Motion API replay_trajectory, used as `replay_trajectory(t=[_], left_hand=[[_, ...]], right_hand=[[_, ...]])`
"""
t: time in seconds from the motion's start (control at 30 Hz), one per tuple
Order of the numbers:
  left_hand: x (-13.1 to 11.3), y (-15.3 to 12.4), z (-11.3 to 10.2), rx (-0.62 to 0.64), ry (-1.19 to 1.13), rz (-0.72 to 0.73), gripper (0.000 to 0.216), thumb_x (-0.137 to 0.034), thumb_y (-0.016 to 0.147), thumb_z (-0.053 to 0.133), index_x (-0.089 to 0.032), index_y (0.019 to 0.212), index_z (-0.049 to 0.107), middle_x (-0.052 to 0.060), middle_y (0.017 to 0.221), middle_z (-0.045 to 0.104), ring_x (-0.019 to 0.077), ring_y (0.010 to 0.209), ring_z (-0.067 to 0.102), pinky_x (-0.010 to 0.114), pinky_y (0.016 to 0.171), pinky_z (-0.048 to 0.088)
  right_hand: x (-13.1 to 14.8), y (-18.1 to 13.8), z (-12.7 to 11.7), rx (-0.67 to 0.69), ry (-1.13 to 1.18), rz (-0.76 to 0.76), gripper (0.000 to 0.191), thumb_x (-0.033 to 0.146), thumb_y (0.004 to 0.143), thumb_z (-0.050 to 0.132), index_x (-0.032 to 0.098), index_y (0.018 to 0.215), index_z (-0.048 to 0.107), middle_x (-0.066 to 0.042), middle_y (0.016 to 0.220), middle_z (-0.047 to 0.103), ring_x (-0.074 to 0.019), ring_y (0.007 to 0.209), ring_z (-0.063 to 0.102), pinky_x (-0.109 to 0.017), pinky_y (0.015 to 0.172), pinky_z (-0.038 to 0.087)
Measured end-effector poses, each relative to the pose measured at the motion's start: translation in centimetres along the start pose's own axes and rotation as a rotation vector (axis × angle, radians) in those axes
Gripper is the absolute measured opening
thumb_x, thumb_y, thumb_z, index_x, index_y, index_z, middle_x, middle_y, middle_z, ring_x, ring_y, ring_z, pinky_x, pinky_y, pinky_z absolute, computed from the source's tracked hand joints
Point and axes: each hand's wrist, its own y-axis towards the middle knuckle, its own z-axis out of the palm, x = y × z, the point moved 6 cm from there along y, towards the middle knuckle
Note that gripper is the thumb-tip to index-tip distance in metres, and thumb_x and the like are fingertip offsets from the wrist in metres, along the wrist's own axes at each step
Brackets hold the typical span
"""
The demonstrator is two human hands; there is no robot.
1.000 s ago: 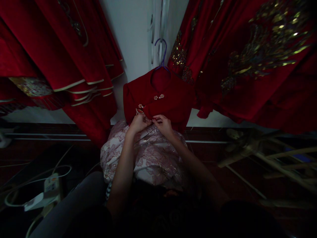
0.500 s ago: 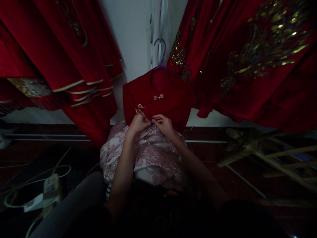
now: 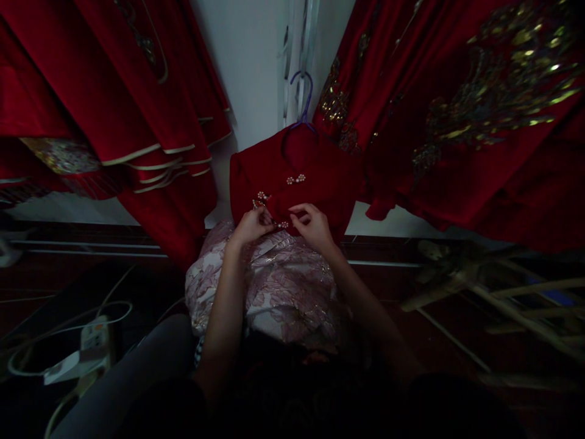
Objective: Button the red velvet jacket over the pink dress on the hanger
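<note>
Here, in dim indoor light, we see a red jacket (image 3: 338, 183) on a purple hanger (image 3: 311, 94), its front turned up toward the person so that the beaded clasps lie within easy reach of two bare hands. The hanger seems to serve as a frame, spreading the shoulders while the lower front meets a floral cloth (image 3: 292, 296) bunched between the forearms. The left hand (image 3: 253, 225) is at the jacket's lower front, its fingers drawn together on the cloth as far as the gloom lets us judge, perhaps to steady the edge beside the lowest clasp (image 3: 283, 225). Across from it, the right hand (image 3: 315, 228) stands with thumb and forefinger apart and nothing visible between them, near enough to that clasp to work on it. Above, we count a collar clasp (image 3: 296, 179) and a side clasp (image 3: 264, 196), both left uncovered. Red garments (image 3: 91, 73) hang at left and a sequinned red garment (image 3: 484, 201) at right, leaving the jacket framed between them against a pale wall (image 3: 251, 67).
</note>
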Motion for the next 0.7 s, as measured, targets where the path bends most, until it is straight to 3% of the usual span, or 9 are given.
replay_trajectory(t=[0.13, 0.23, 0.4, 0.7], left_hand=[[-0.7, -0.2, -0.5, -0.031, 0.047, 0.04, 0.031, -0.04, 0.069, 0.074, -0.015, 0.08, 0.058, 0.0, 0.074, 0.062, 0.0106, 0.067, 0.054, 0.022, 0.064, 0.043], [-0.3, -0.1, 0.1, -0.003, 0.087, 0.018, 0.035, -0.042, 0.066, 0.076, -0.015, 0.083, 0.06, 0.001, 0.077, 0.063, 0.0116, 0.068, 0.055, 0.022, 0.063, 0.042], [0.0, 0.1, 1.2, 0.055, 0.152, 0.026, 0.03, -0.038, 0.069, 0.074, -0.015, 0.087, 0.066, 0.002, 0.08, 0.068, 0.0139, 0.07, 0.059, 0.023, 0.062, 0.043], [-1.4, 0.0, 0.7, -0.001, 0.113, 0.031, 0.03, -0.037, 0.072, 0.074, -0.014, 0.089, 0.066, 0.004, 0.083, 0.072, 0.0152, 0.073, 0.064, 0.023, 0.066, 0.046]], right_hand=[[1.2, 0.4, -2.8, -0.081, 0.009, 0.003, 0.02, 0.03, 0.087, 0.055, 0.02, 0.1, 0.066, -0.005, 0.103, 0.069, -0.0104, 0.068, 0.062, -0.026, 0.069, 0.052], [1.2, 0.5, -3.3, -0.087, 0.033, 0.019, 0.02, 0.031, 0.087, 0.055, 0.019, 0.099, 0.066, -0.004, 0.098, 0.07, -0.0109, 0.068, 0.062, -0.025, 0.068, 0.051], [1.1, 0.4, -2.3, -0.014, 0.039, -0.016, 0.017, 0.027, 0.085, 0.057, 0.019, 0.095, 0.067, -0.003, 0.089, 0.071, -0.0128, 0.076, 0.065, -0.025, 0.072, 0.051], [-1.5, -0.1, 1.2, 0.184, -0.011, 0.017, 0.02, 0.026, 0.081, 0.063, 0.02, 0.101, 0.065, -0.004, 0.093, 0.072, -0.0148, 0.084, 0.068, -0.028, 0.079, 0.053]])
